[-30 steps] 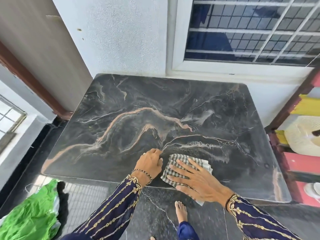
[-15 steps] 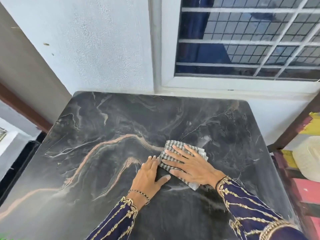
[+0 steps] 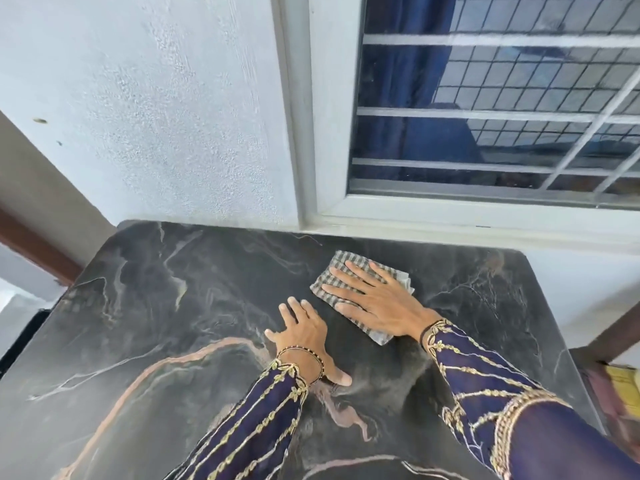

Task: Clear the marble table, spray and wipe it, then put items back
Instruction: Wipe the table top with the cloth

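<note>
The dark marble table (image 3: 166, 306) with pale and pink veins fills the lower part of the head view. A folded grey-and-white checked cloth (image 3: 332, 268) lies near the table's far edge, right of centre. My right hand (image 3: 374, 299) presses flat on the cloth with fingers spread. My left hand (image 3: 304, 337) rests flat on the bare marble just to the cloth's near left, fingers apart, holding nothing. Both arms wear dark blue sleeves with gold embroidery.
A white textured wall (image 3: 166, 116) stands right behind the table. A barred window (image 3: 485, 109) with a white frame sits above the table's far right edge. A brown wooden frame (image 3: 620, 334) and coloured items (image 3: 623, 386) stand past the table's right edge.
My right hand has pushed the cloth away from me, from the near edge toward the far edge by the window. My left hand slid forward on the marble too, and my head moved closer.
</note>
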Motion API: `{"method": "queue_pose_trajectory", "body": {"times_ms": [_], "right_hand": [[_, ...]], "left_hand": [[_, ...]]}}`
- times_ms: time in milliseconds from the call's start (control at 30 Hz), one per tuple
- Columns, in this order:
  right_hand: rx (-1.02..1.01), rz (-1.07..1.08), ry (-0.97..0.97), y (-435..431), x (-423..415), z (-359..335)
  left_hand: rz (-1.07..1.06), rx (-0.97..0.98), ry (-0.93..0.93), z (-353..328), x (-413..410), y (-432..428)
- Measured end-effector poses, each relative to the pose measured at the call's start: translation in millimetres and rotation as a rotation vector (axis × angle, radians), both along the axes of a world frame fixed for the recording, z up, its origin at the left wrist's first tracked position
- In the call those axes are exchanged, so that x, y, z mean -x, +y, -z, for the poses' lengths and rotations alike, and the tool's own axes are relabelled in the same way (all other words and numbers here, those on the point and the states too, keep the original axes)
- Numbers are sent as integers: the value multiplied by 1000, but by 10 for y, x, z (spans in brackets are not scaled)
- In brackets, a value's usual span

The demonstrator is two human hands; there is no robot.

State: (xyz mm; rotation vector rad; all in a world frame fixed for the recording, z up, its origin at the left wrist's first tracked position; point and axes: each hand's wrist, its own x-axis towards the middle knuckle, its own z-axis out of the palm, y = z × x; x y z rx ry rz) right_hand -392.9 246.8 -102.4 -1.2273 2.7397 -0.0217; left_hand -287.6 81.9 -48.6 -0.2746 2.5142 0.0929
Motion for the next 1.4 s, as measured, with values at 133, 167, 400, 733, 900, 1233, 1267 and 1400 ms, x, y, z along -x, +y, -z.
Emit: {"method": "queue_pose_trajectory", "body": {"times_ms": [133,167,400,733,900,1233,1267,1400], "right_hand": [[23,60,-17,-115,371,-12],[33,82,-18,-150,450,-8],[69,184,-37,-236,541,6],[62,352,-23,662,546,57],[41,431,-70,639,422,35],[47,366,-71,598,-663,16],[53,360,-68,587,-795,8],[45,340,-58,549,-1384,-1]], "left_hand": [[13,20,-68,-10,29,16],[16,27,-87,-24,48,26],[-68,52,-167,-162,181,162],[18,101,-200,-144,182,163],[21,91,-193,-105,178,137],[-70,59,-76,-154,53,131],[-43,64,-9,-154,-15,106],[97,73,336,-84,-505,155]]}}
